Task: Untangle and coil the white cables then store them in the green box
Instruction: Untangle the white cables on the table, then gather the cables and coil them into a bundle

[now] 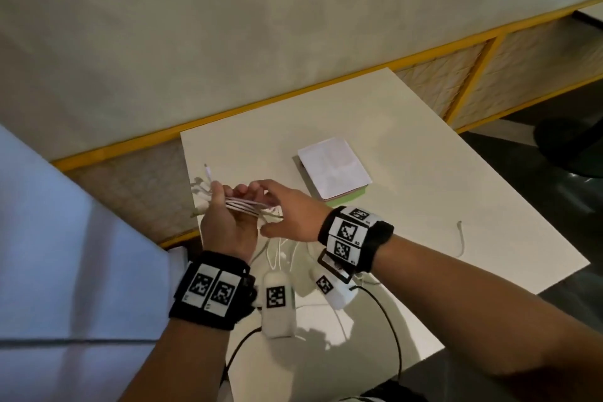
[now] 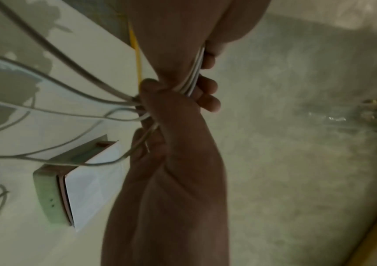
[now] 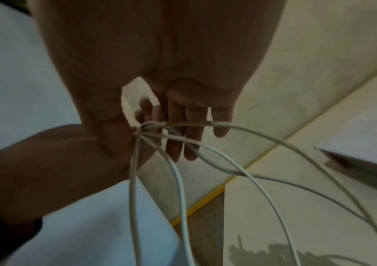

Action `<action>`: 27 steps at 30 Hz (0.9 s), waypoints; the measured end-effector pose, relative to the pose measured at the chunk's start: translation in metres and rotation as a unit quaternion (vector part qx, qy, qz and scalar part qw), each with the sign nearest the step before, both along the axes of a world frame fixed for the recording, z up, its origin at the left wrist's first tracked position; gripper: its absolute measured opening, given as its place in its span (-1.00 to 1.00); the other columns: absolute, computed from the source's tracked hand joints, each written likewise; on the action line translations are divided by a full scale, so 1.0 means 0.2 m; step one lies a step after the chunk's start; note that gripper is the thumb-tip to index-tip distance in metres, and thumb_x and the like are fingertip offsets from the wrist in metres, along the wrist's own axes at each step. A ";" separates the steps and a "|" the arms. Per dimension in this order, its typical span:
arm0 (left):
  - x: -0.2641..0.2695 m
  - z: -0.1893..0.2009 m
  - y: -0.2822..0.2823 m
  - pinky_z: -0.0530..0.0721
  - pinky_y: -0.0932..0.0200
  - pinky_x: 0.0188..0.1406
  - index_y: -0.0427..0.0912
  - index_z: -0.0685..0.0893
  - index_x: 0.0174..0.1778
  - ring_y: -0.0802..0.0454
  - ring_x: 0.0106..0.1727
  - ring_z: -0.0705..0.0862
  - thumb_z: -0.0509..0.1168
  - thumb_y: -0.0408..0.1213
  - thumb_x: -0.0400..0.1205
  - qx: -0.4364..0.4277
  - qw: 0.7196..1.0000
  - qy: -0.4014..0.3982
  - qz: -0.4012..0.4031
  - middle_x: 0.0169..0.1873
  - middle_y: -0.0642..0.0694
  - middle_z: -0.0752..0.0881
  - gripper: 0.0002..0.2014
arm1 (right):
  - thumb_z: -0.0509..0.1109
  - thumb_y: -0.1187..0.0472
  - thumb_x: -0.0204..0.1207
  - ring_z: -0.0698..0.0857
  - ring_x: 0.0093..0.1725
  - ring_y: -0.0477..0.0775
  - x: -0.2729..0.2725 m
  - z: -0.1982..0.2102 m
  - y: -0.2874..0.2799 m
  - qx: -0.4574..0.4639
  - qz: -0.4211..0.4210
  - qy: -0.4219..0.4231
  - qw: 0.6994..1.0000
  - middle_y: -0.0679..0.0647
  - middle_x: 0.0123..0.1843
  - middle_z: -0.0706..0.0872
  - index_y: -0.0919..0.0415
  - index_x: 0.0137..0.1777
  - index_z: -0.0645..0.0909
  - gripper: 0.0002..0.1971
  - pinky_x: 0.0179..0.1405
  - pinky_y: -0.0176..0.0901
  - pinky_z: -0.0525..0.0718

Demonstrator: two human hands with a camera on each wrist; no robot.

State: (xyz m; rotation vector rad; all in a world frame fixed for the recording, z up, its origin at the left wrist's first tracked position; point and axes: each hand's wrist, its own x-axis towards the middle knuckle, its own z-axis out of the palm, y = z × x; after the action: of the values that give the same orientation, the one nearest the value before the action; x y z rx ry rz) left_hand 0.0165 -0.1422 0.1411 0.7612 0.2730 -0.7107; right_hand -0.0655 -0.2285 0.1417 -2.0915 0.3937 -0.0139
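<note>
Gripping a flat bundle of white cables (image 1: 244, 204), the left hand (image 1: 225, 225) is seen with its fingers curled round the strands, the plug ends (image 1: 204, 181) fanning out beyond its fingertips. In the left wrist view the same bundle (image 2: 193, 75) is seen clamped between thumb and fingers, while loose lengths trail away toward the table (image 2: 12, 126). Just beside it, the right hand (image 1: 288, 215) is held with fingers mostly straight and spread, touching the bundle from the other side; no firm grasp is shown, and in the right wrist view the strands (image 3: 183, 180) are seen fanning out from a point in front of its extended fingers (image 3: 178, 126).

The step in hand is judged to be the gathering and coiling of the cables, with untangling not yet finished, since several loops hang slack below both hands. The next move is likely to call for the slack to be drawn up loop by loop while the bundle is kept pinched.

Beyond the right hand, the green box (image 1: 347, 197) is found on the table, well apart from the bundle, with a white sheet of paper (image 1: 332, 166) lying on top; it would have to be cleared before storing. A stray cable (image 1: 461, 238) lies farther to the right.

No brand or legible writing is made out; only black-and-white square markers on the wristbands (image 1: 346, 232) are visible.
</note>
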 end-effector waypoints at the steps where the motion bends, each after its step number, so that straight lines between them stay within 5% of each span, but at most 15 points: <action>1: 0.00 0.00 0.01 0.83 0.15 -0.29 -0.17 0.45 -0.36 0.03 -0.47 0.72 0.11 -0.10 0.78 -0.009 1.000 0.001 -0.003 -0.55 -0.05 0.60 -0.60 | 0.53 0.29 0.32 0.63 0.27 0.14 0.02 -0.01 0.01 0.007 0.001 0.004 1.000 0.18 0.31 0.64 0.17 0.46 0.32 -0.29 0.19 -0.09 0.58; 5: -0.01 -0.01 0.03 0.71 0.28 -0.49 -0.14 0.40 -0.37 0.06 -0.58 0.53 0.03 -0.11 0.81 0.014 0.999 -0.018 -0.026 -0.62 -0.02 0.41 -0.59 | 0.35 0.40 0.42 0.73 -0.17 0.11 0.02 -0.05 0.05 0.043 -0.003 0.000 0.999 0.19 -0.09 0.75 0.25 0.14 0.51 -0.71 -0.09 -0.08 0.65; 8: 0.00 -0.03 0.03 0.54 0.38 -0.62 -0.11 0.35 -0.37 0.13 -0.70 0.32 0.01 -0.12 0.82 0.031 0.998 -0.024 -0.045 -0.69 0.06 0.29 -0.59 | 0.30 0.24 0.53 0.67 -0.38 0.09 0.00 -0.08 0.06 0.013 -0.004 0.035 0.999 0.12 -0.30 0.69 0.17 -0.04 0.56 -0.94 -0.26 -0.10 0.61; 13: 0.17 -0.03 0.07 0.29 0.42 -0.74 -0.07 0.32 -0.43 0.20 -0.79 0.21 0.01 -0.09 0.81 0.038 0.999 -0.021 -0.029 -0.79 0.10 0.25 -0.56 | 0.27 -0.02 0.59 0.67 0.02 0.30 -0.09 -0.24 -0.02 -0.160 -0.029 0.164 0.973 0.29 -0.01 0.73 0.19 -0.18 0.59 -0.72 -0.19 -0.11 0.42; 18: 0.32 -0.12 0.24 0.16 0.39 -0.72 -0.04 0.23 -0.50 0.14 -0.74 0.15 0.18 -0.12 0.73 0.114 0.993 -0.018 0.031 -0.76 0.10 0.17 -0.54 | 0.17 -0.22 0.57 0.67 -0.03 0.27 -0.35 -0.39 -0.08 -0.148 -0.047 0.271 0.950 0.30 -0.08 0.72 0.18 -0.20 0.65 -0.52 -0.14 -0.07 0.47; 22: 0.31 -0.34 0.36 0.21 0.33 -0.71 -0.02 0.27 -0.47 0.13 -0.72 0.16 0.26 -0.21 0.68 0.177 0.983 0.025 0.043 -0.74 0.08 0.18 -0.59 | 0.16 -0.16 0.59 0.63 -0.07 0.24 -0.53 -0.46 -0.03 -0.152 -0.045 0.298 0.941 0.28 -0.13 0.69 0.08 -0.36 0.45 -0.60 -0.18 -0.14 0.37; 24: 0.28 -0.45 0.40 0.42 0.28 -0.61 -0.06 0.34 -0.41 0.11 -0.69 0.29 0.24 -0.26 0.69 0.189 0.979 0.057 0.044 -0.73 0.05 0.28 -0.66 | 0.16 -0.13 0.59 0.68 0.01 0.28 -0.56 -0.47 -0.01 -0.146 -0.050 0.301 0.941 0.29 -0.04 0.74 0.15 -0.24 0.56 -0.62 -0.18 -0.13 0.44; 27: 0.21 -0.56 0.45 0.60 0.00 -0.03 -0.11 0.48 -0.34 0.03 -0.33 0.66 0.20 -0.14 0.70 0.197 0.977 0.075 -0.024 -0.52 -0.01 0.60 -0.71 | 0.10 -0.10 0.64 0.69 0.06 0.31 -0.56 -0.49 0.01 -0.144 -0.049 0.303 0.941 0.33 0.02 0.74 0.31 -0.06 0.66 -0.52 -0.08 -0.03 0.56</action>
State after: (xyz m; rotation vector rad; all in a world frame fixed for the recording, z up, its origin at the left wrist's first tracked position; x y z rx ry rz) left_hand 0.0590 -0.0523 0.0287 1.0949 0.5450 -0.7704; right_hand -0.1781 -0.2274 0.0431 -2.3330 0.9118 0.5571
